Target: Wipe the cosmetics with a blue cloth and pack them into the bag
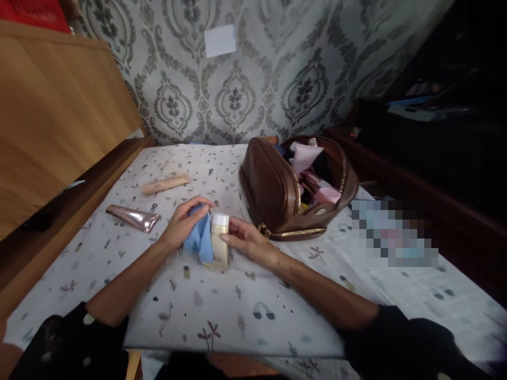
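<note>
My right hand grips a pale yellow bottle with a white cap, held upright over the middle of the table. In my left hand is a blue cloth, bunched up and pressed against the bottle's left side. The fingertips of the left hand reach close to the white cap. To the left lie a shiny rose-gold tube and a peach-coloured tube. A brown cosmetic bag stands right of my hands, unzipped, with a pink tube and several other items inside.
A white patterned sheet covers the table. Wooden furniture rises along the left, and dark furniture borders the right. A blurred-out item lies right of the bag. Patterned wallpaper bearing a white switch plate closes off the back.
</note>
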